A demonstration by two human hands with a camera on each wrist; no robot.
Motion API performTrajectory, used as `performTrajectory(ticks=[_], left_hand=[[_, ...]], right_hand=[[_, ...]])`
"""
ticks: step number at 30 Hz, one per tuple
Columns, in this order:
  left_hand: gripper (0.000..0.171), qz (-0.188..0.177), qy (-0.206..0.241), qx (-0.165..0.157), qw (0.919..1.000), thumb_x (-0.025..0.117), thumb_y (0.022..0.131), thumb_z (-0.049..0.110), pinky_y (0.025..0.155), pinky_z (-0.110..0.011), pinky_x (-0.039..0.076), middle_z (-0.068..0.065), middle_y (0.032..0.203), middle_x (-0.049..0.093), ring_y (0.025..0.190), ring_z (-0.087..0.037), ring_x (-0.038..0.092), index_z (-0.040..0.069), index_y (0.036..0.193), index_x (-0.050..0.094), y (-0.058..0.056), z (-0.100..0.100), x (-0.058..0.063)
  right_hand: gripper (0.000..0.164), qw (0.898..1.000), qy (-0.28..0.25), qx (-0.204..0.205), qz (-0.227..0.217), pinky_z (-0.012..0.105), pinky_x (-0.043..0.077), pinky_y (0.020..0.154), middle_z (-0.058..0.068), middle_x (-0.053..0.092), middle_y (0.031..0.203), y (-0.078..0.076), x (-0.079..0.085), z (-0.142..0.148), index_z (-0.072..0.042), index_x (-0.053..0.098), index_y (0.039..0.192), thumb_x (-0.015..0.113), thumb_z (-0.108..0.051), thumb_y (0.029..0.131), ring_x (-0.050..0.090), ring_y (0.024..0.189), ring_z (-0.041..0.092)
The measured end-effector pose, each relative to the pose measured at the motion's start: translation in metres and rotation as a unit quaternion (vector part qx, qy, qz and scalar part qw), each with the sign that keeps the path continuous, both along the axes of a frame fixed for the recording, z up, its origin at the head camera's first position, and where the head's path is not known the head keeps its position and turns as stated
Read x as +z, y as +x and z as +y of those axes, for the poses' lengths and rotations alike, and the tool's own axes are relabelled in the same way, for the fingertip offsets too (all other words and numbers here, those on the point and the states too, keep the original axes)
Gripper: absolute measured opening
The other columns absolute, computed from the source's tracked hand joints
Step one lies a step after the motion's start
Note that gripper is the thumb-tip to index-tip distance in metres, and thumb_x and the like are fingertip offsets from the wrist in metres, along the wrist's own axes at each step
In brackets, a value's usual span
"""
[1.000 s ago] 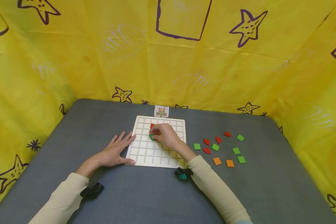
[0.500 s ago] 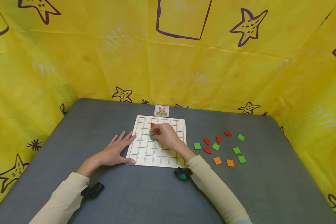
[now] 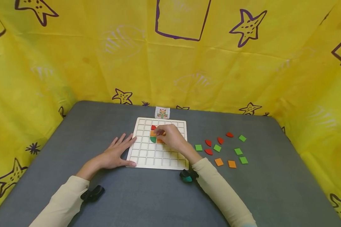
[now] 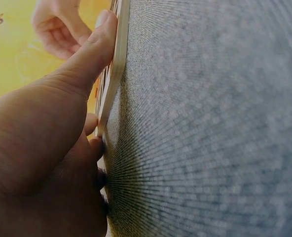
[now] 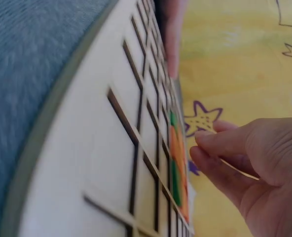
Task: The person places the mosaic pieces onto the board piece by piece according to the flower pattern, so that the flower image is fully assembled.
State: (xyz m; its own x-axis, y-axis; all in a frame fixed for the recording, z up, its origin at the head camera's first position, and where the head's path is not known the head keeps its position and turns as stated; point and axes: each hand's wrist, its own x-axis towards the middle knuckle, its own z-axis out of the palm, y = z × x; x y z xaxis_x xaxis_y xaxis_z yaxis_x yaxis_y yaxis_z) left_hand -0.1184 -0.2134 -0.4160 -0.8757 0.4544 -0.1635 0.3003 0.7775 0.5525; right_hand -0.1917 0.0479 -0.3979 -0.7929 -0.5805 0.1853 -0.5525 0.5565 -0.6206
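A pale wooden grid board (image 3: 142, 159) lies on the dark table. My left hand (image 3: 115, 155) rests spread at its left edge, with the thumb (image 4: 100, 37) on the board's near corner. My right hand (image 3: 171, 137) hovers just over the board's upper middle, and I see nothing between its thumb and fingers in the right wrist view. Beside its fingertips a red piece (image 3: 153, 127), an orange piece (image 3: 152, 133) and a green rounded piece (image 3: 153, 139) sit in the grid. Another orange piece (image 3: 160, 141) shows partly under the hand, which hides the squares behind it.
A small card with a coloured grid pattern (image 3: 162, 112) lies behind the board. Right of the board are loose green squares (image 3: 198, 148), red rounded pieces (image 3: 208, 152) and orange squares (image 3: 219, 162), several in all. A yellow patterned cloth (image 3: 102, 63) surrounds the table.
My right hand has lifted slightly and moved right, off the green rounded piece, uncovering more of it and the orange piece above. The left hand keeps its place on the board.
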Motion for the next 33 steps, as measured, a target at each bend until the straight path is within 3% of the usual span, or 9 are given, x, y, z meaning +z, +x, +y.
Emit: performTrajectory(ticks=[10, 16, 25, 33], left_hand=[[0.11, 0.001, -0.001, 0.002, 1.0, 0.076, 0.075, 0.058, 0.114, -0.063, -0.004, -0.021, 0.162, 0.012, 0.146, -0.048, -0.001, 0.006, 0.156, 0.023, 0.001, 0.0, 0.0], [0.109, 0.001, -0.002, 0.0, 1.0, 0.076, 0.076, 0.058, 0.114, -0.063, -0.004, -0.02, 0.162, 0.012, 0.146, -0.048, -0.001, 0.006, 0.156, 0.022, 0.001, 0.0, 0.001], [0.108, 0.004, 0.008, -0.007, 0.9999, 0.076, 0.077, 0.056, 0.113, -0.064, -0.003, -0.021, 0.162, 0.013, 0.146, -0.049, 0.0, 0.005, 0.155, 0.023, 0.002, 0.002, 0.002], [0.109, 0.0, 0.001, 0.003, 1.0, 0.076, 0.076, 0.057, 0.113, -0.064, -0.004, -0.02, 0.162, 0.012, 0.146, -0.048, -0.001, 0.007, 0.156, 0.022, 0.002, 0.001, 0.003]], right_hand=[[0.014, 0.999, -0.04, -0.021, -0.01, 0.027, 0.056, 0.073, 0.01, 0.073, 0.093, -0.003, 0.006, 0.036, 0.0, 0.074, 0.101, 0.071, 0.001, 0.088, 0.065, 0.084, 0.016], [0.014, 0.997, -0.053, -0.053, -0.001, 0.031, 0.057, 0.073, 0.005, 0.072, 0.091, -0.007, 0.008, 0.065, -0.001, 0.074, 0.102, 0.071, -0.003, 0.089, 0.066, 0.083, 0.016], [0.014, 0.997, -0.028, -0.076, -0.005, 0.036, 0.057, 0.076, 0.005, 0.072, 0.09, -0.013, 0.004, 0.104, -0.002, 0.073, 0.103, 0.071, -0.004, 0.089, 0.066, 0.084, 0.018], [0.02, 0.998, -0.005, -0.061, -0.006, 0.04, 0.056, 0.08, 0.009, 0.072, 0.099, -0.018, 0.005, 0.126, -0.001, 0.072, 0.108, 0.071, -0.004, 0.089, 0.067, 0.09, 0.022]])
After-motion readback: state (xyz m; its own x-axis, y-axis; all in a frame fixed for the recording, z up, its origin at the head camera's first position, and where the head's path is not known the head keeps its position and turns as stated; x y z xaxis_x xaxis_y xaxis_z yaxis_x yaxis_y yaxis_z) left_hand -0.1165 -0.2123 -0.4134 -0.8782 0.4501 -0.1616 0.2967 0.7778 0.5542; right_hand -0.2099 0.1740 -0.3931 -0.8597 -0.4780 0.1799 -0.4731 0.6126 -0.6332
